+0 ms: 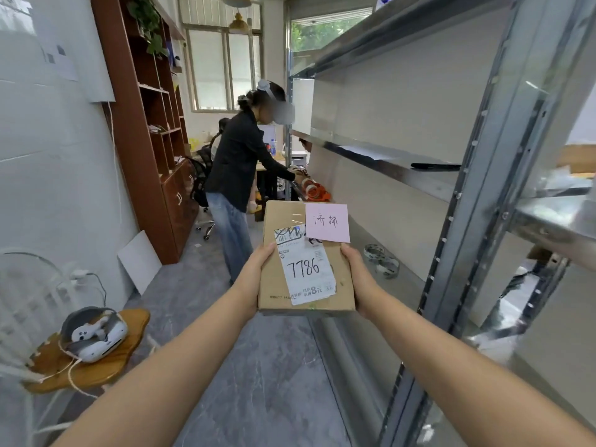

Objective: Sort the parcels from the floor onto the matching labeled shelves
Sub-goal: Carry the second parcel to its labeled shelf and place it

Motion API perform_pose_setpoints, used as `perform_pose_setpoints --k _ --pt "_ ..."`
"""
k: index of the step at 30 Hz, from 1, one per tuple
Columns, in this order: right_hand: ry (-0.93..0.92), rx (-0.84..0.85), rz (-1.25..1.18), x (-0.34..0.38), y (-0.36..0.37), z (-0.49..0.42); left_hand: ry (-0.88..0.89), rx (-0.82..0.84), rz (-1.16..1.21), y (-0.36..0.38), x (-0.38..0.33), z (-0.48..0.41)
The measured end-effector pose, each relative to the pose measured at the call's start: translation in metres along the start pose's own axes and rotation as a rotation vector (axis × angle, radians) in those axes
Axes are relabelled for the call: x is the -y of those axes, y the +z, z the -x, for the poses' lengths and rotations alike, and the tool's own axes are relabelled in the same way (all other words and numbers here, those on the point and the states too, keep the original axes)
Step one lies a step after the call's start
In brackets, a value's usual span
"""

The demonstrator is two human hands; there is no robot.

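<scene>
I hold a flat brown cardboard parcel point(277, 279) out in front of me, level, above the grey floor. A white shipping label with "7786" handwritten on it and a pink sticky note point(327, 222) with two handwritten characters are stuck on its top. My left hand point(258, 269) grips the parcel's left edge, thumb on top. My right hand point(356, 275) grips its right edge. The metal shelving unit point(464, 201) stands just to the right of the parcel.
A person in a dark jacket and jeans point(235, 175) bends over the shelf's far end. Tape rolls point(382, 261) lie on a lower shelf, an orange tape dispenser point(317, 190) farther back. A wooden stool with a headset point(93, 337) stands at left, beyond it a brown bookcase point(145, 130).
</scene>
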State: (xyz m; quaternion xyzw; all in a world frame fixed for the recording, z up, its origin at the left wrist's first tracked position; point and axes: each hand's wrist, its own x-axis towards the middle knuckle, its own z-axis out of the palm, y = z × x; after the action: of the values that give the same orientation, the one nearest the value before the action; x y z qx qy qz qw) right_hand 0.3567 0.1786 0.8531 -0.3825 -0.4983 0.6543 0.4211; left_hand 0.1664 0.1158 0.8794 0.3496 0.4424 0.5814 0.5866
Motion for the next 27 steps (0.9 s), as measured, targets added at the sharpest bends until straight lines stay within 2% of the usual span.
perform_pose_setpoints --k 9,14,22,27 --pt "-0.086 -0.252 -0.043 -0.005 0.011 0.036 -0.06 0.199 -0.056 0.004 -0.002 -0.009" --pt "-0.117 -0.423 -0.043 -0.013 -0.009 0.079 -0.113 0.366 -0.099 0.029 0.015 -0.004" --pt "-0.142 -0.79 -0.083 -0.03 -0.031 0.164 -0.256 0.608 -0.148 0.079 0.055 0.023" --pt "-0.236 -0.939 -0.108 -0.028 -0.042 0.218 -0.3 0.715 -0.155 0.113 0.072 0.049"
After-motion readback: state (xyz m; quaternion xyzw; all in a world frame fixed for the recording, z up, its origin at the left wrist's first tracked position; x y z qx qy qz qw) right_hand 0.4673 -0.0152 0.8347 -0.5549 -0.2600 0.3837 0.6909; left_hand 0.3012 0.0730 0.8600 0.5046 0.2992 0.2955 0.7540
